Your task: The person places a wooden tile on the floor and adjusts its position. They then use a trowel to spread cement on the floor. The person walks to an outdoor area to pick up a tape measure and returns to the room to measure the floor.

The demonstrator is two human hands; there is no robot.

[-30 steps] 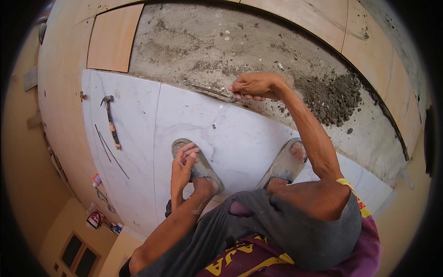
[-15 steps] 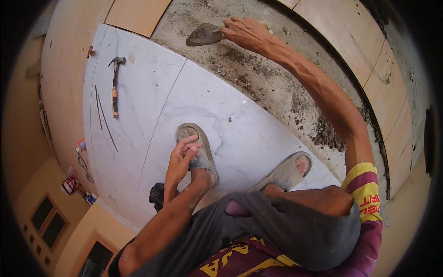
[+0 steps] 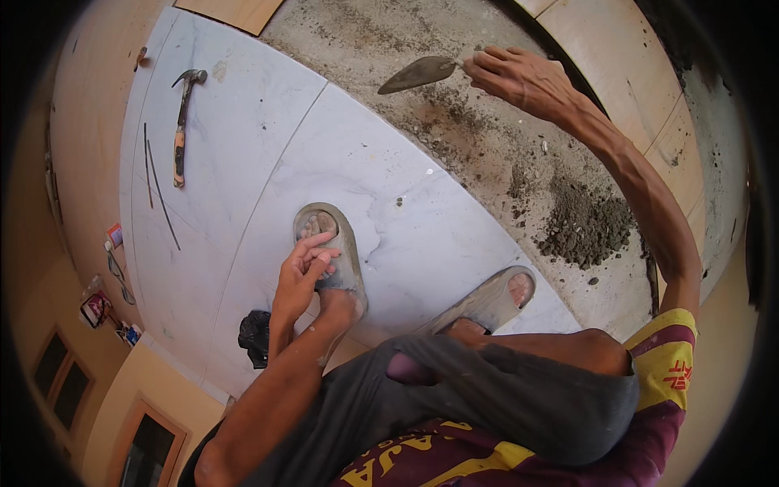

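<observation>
My right hand (image 3: 523, 81) is closed round the handle of a pointed trowel (image 3: 418, 75), its grip mostly hidden by the fingers. The grey blade points left, over a rough cement bed (image 3: 479, 134) strewn with crumbs of mortar. A heap of dark, crumbly mortar (image 3: 586, 221) lies on that bed, nearer to me than the trowel. My left hand (image 3: 302, 276) hangs in front of my left shin, over the left sandal (image 3: 350, 260). Its fingers are loosely bent and apart, with nothing in them.
White marbled tiles (image 3: 268, 162) are under my feet. On them lie a claw hammer (image 3: 182, 126), two thin dark rods (image 3: 160, 191) and a black plastic bag (image 3: 255, 337). Beige tiles (image 3: 625, 65) edge the cement bed beyond a dark gap. My right sandal (image 3: 491, 300) is near the bed's edge.
My right hand has carried the trowel to the right across the cement bed. More of the mortar heap shows now. The left hand keeps its place by the left foot; the view has shifted slightly.
</observation>
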